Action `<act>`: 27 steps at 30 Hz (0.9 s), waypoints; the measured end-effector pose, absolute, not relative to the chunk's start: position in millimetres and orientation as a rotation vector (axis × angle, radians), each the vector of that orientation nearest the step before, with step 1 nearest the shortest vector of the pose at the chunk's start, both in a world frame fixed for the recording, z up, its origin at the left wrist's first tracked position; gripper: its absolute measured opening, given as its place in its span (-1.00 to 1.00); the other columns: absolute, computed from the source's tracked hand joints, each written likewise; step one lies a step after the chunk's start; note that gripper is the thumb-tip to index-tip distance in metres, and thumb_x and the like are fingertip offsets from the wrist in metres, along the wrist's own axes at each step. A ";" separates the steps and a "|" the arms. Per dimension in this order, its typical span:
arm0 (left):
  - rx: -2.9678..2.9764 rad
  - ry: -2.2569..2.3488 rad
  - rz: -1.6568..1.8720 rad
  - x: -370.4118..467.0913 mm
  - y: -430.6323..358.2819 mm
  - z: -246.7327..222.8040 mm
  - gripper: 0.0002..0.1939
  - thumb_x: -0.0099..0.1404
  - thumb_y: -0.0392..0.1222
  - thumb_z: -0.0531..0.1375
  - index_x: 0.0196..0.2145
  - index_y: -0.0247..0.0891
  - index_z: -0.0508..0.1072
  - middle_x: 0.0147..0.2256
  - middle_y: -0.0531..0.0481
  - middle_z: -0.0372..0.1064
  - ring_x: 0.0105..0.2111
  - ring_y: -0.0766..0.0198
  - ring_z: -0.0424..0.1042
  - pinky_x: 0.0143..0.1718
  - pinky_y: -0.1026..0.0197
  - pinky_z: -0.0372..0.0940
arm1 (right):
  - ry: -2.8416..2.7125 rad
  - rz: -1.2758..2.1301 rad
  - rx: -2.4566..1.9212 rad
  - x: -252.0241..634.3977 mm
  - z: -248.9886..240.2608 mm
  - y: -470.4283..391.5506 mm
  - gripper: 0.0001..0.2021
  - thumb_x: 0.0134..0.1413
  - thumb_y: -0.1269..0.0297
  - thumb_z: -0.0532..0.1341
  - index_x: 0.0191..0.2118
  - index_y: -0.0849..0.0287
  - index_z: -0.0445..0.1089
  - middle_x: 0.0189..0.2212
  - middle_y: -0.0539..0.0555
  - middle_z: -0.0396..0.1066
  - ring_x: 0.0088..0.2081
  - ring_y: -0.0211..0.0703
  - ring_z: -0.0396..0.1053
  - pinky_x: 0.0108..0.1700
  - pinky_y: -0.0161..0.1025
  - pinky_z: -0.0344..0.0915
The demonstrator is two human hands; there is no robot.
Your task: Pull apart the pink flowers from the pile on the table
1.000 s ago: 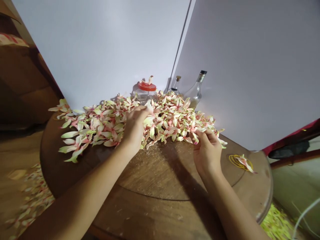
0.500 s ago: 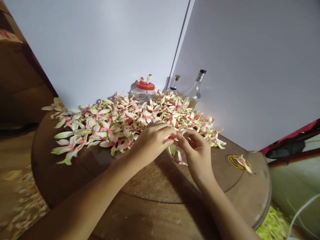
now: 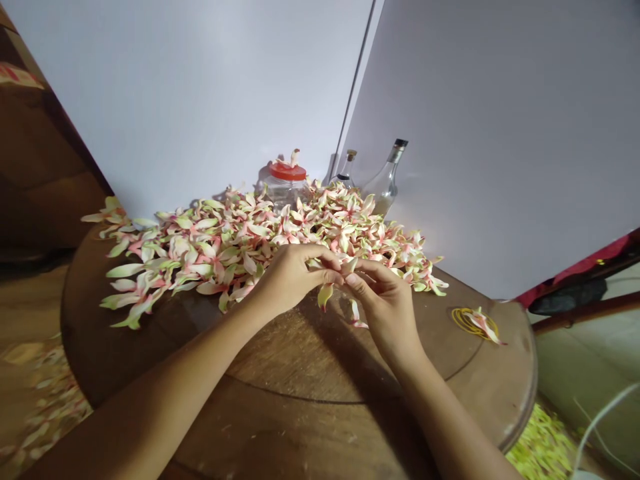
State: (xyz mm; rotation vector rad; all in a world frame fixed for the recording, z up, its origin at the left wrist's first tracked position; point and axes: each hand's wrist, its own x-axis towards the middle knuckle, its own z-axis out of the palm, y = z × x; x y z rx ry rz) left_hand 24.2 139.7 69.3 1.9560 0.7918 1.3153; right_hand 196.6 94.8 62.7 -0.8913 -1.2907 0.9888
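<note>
My left hand (image 3: 300, 277) and my right hand (image 3: 383, 300) meet over the middle of the round wooden table (image 3: 300, 433). Between their pinched fingertips is a pale pink and green flower (image 3: 326, 293), with one petal hanging below; the fingers cover much of it. Behind the hands spreads a big heap of similar flowers (image 3: 200, 250), white to green with pink centres. A loose petal or flower piece (image 3: 357, 315) lies on the tabletop just left of my right wrist.
A clear jar with a red lid (image 3: 287, 172) stands in the heap, a flower on its lid. Two glass bottles (image 3: 385, 183) lean near the wall corner. Yellow rings (image 3: 467, 322) with a flower lie at right. Petals (image 3: 50, 407) and yellow-green bits (image 3: 543, 440) cover the floor.
Both hands have shifted slightly left, and the fingers have turned around the flower. One petal now hangs lower beneath the fingertips. The whole view has moved a little.
</note>
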 end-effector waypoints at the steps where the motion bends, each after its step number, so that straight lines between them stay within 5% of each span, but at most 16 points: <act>1: 1.965 0.792 1.303 23.3 140.6 69.3 -0.94 0.21 -0.19 0.37 -0.34 -0.19 0.59 -0.35 0.02 0.58 -0.34 0.27 0.54 -0.29 0.21 0.42 | -1.287 0.988 -0.886 196.3 63.0 94.9 -0.85 0.00 0.18 0.44 -0.29 0.06 0.56 -0.31 0.01 0.55 -0.31 -0.18 0.51 -0.16 -0.17 0.51; 4: 2.051 0.816 1.269 21.7 140.4 71.6 -0.92 0.28 -0.16 0.32 -0.31 -0.19 0.59 -0.34 0.01 0.57 -0.34 0.27 0.53 -0.30 0.21 0.40 | -1.260 1.013 -0.876 195.4 64.0 94.9 -0.82 -0.03 0.17 0.45 -0.29 0.06 0.55 -0.29 0.02 0.57 -0.23 -0.13 0.54 -0.07 -0.12 0.52; 10: 2.373 0.930 1.390 30.7 127.6 76.1 -0.91 0.31 -0.41 0.20 -0.32 -0.28 0.46 -0.36 0.01 0.47 -0.37 0.33 0.43 -0.32 0.24 0.32 | -1.261 0.974 -0.940 197.2 63.6 97.7 -0.83 -0.02 0.20 0.45 -0.29 0.09 0.54 -0.32 0.03 0.58 -0.29 -0.15 0.55 -0.15 -0.16 0.53; 15: 1.873 1.091 1.686 30.3 134.0 67.4 -0.88 0.44 -0.21 0.12 -0.27 -0.25 0.41 -0.44 0.02 0.38 -0.55 0.39 0.31 -0.60 0.34 0.19 | -1.179 0.874 -0.920 200.6 58.5 102.9 -0.87 -0.03 0.28 0.43 -0.37 0.13 0.48 -0.45 -0.01 0.51 -0.35 -0.20 0.51 -0.18 -0.20 0.50; 21: 1.178 1.032 2.017 13.0 154.7 68.0 -0.83 0.43 -0.14 0.12 -0.34 -0.19 0.35 -0.30 -0.05 0.42 -0.31 0.35 0.43 -0.35 0.34 0.39 | -0.784 0.823 -0.888 213.7 58.7 114.2 -0.82 -0.12 0.34 0.43 -0.46 0.15 0.39 -0.48 -0.09 0.42 -0.42 -0.30 0.42 -0.23 -0.27 0.49; 27: 1.656 0.740 1.477 15.6 133.7 86.8 -0.82 0.43 -0.14 0.14 -0.30 -0.21 0.47 -0.22 -0.09 0.51 -0.27 0.26 0.50 -0.23 0.16 0.47 | -0.794 0.708 -0.865 230.1 63.3 119.5 -0.79 -0.10 0.32 0.44 -0.37 0.15 0.40 -0.42 -0.05 0.42 -0.38 -0.29 0.44 -0.35 -0.35 0.41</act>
